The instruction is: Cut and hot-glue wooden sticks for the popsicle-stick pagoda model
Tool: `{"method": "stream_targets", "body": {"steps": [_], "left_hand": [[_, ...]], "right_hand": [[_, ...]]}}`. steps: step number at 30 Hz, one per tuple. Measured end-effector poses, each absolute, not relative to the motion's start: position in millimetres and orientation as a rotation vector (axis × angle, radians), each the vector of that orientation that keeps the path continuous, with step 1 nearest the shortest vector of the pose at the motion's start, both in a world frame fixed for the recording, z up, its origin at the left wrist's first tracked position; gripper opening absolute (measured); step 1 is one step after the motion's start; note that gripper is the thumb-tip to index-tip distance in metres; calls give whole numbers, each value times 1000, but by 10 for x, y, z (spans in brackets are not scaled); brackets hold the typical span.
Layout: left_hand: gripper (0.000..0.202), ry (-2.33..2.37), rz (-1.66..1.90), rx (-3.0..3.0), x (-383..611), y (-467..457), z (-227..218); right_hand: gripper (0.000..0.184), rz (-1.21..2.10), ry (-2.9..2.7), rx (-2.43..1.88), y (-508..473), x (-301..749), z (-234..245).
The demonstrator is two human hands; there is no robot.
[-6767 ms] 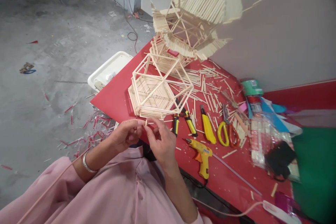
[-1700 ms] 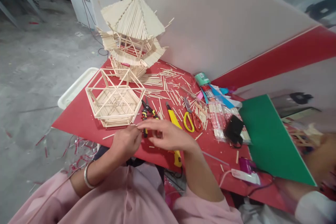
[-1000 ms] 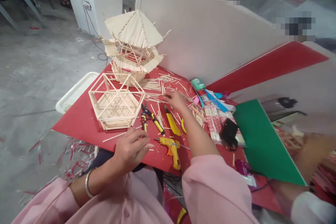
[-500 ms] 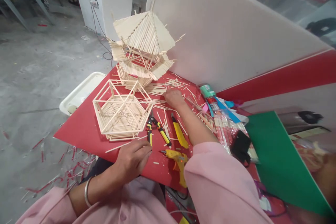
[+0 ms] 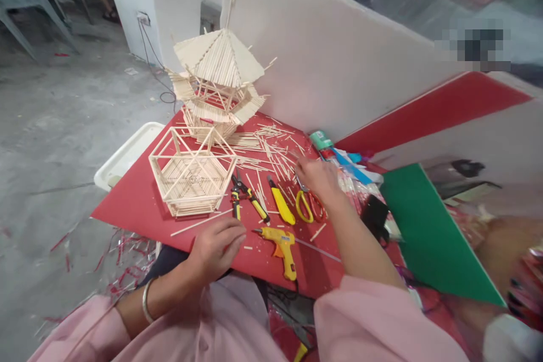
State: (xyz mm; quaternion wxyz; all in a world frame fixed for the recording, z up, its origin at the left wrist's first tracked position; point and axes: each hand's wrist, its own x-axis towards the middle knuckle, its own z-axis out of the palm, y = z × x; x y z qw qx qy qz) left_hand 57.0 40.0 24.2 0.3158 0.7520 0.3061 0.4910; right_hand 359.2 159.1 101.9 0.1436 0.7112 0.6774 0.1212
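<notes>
My right hand (image 5: 318, 181) reaches over the right side of the red board. Its fingers are curled downward beside the scissors (image 5: 304, 207) with yellow and red handles; what they hold, if anything, is hidden. My left hand (image 5: 218, 244) rests at the board's front edge, fingers and thumb drawn together, with nothing visible in them. Beyond it stands an open hexagonal frame of thin wooden sticks (image 5: 193, 157). Between the hands lie yellow-and-black pliers (image 5: 250, 199), a yellow utility knife (image 5: 280, 203) and a yellow glue gun (image 5: 280, 244).
A tiered stick pagoda (image 5: 218, 62) stands at the back, near the white wall. Loose sticks (image 5: 248, 140) cover the board's (image 5: 131, 203) middle. Plastic packs, a black object (image 5: 375, 216) and a green panel (image 5: 432, 232) are at right. A white tray (image 5: 127, 150) is at left.
My right hand has left the pile of loose sticks and come right and nearer, bringing the scissors into sight. My left hand stays at the front edge. The view has shifted slightly.
</notes>
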Motion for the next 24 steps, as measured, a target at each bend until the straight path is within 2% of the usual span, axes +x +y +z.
{"method": "stream_targets", "body": {"steps": [2,4,6,9,14,17,20,22,24], "left_hand": [[17,782,1249,1878,622,378,304],[20,818,1195,1702,693,362,384],[29,914,1175,1425,782,348,457],[42,861,1181,1051,917,311,521],[33,726,1196,837,947,233,552],[32,806,1182,957,822,219,555],[40,865,1127,1006,677,207,525],[42,896,1089,989,603,197,479],[40,941,1071,969,553,196,418]], "right_hand": [[28,305,2012,2188,1170,3582,1065],[21,69,2165,2329,702,3456,1062],[18,-85,2268,2301,239,3219,1002],[16,-534,2501,2275,-295,2790,843],[18,-880,2553,2207,-433,2627,745],[26,-814,2446,2395,-153,2988,833],[30,-435,2173,2707,186,3349,870],[30,-360,2112,2643,361,3419,825],[32,-463,2176,2519,475,3321,739]]}}
